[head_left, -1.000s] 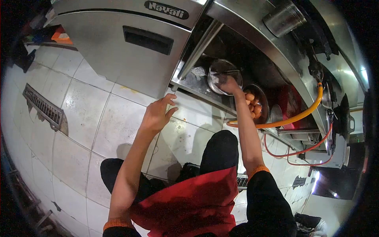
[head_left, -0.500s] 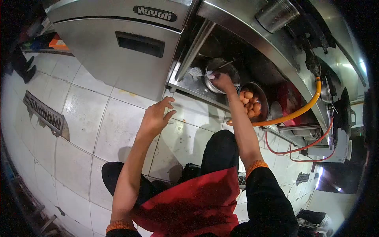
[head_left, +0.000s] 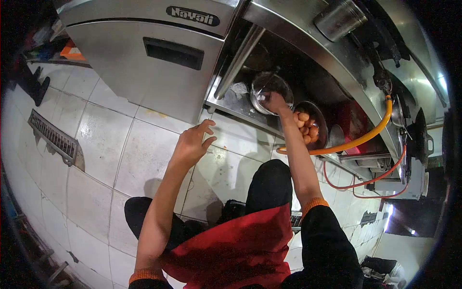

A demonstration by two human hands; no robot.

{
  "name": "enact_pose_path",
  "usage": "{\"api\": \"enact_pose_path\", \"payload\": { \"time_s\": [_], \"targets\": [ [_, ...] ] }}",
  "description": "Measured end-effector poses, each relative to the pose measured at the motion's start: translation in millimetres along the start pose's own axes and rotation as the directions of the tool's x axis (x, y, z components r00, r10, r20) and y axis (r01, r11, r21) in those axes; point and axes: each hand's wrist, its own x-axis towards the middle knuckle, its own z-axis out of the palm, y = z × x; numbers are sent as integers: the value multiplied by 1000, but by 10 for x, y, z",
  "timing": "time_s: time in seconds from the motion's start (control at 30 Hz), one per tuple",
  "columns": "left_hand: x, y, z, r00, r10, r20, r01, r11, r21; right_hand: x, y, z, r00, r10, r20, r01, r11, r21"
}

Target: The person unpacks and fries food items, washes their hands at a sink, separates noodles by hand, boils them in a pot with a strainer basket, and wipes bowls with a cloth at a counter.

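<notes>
My right hand [head_left: 275, 103] reaches inside a metal bowl [head_left: 253, 83] on the low shelf. Its fingers look closed, and a small whitish patch shows beside them; what they grip, if anything, I cannot make out. Beside that bowl stands a wider metal bowl [head_left: 323, 121] with several brown eggs [head_left: 305, 126], partly covered by my right forearm. My left hand [head_left: 193, 143] hovers over the floor tiles, fingers apart and holding nothing. A crumpled whitish piece [head_left: 239, 89], perhaps plastic or paper, lies left of the first bowl.
A steel cabinet marked Nayati [head_left: 125, 62] stands on the left of the shelf. A yellow hose [head_left: 370, 137] curves past the shelf front, with a thin red hose [head_left: 358, 184] below. A metal pot [head_left: 339, 20] sits on the counter above. A drain grate [head_left: 54, 137] lies at left.
My right hand has dipped a little deeper into the metal bowl, and the white stuff at its fingers shows less. My left hand has hardly moved.
</notes>
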Motion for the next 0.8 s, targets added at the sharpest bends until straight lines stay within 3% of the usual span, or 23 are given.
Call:
{"api": "enact_pose_path", "payload": {
  "time_s": [0.13, 0.2, 0.33, 0.4, 0.47, 0.57, 0.63, 0.67, 0.73, 0.8],
  "targets": [
    [3, -12, 6, 1000, -5, 17, 5, 1000, 13, 6, -22, -92, 998, -8, 59, 11, 999, -51],
    [-1, -10, 0, 1000, -5, 17, 4, 1000, 19, -92, -182, -333, 964, 226, 137, -198, 961, -192],
    [2, -27, 6, 1000, -14, 26, 14, 1000, 3, -162, -230, -456, 972, 181, 151, -173, 983, -59],
    [1, -37, 14, 1000, 3, 18, -3, 1000, 6, -145, -180, -386, 968, 71, 241, -51, 995, -88],
    [8, -48, 18, 1000, 19, 9, -19, 1000, 13, -48, -66, -283, 967, 83, 241, -51, 989, -136],
    [19, -80, 26, 1000, 15, 8, -15, 1000, 19, -91, -59, -321, 971, 95, 220, -99, 995, 9],
    [35, -103, 31, 1000, 15, 14, -15, 999, 30, -155, -52, -442, 960, 133, 247, -189, 958, 216],
    [35, -114, 37, 1000, 12, 16, -13, 1000, 28, -155, -84, -423, 959, 135, 250, -191, 958, 215],
    [50, -116, 58, 999, 34, 5, -34, 999, 14, -107, -59, -251, 981, 173, 92, -180, 981, 71],
    [57, -78, 75, 999, 38, 19, -39, 999, 29, -22, -52, -42, 981, 180, 72, -179, 984, -9]
  ]
}}
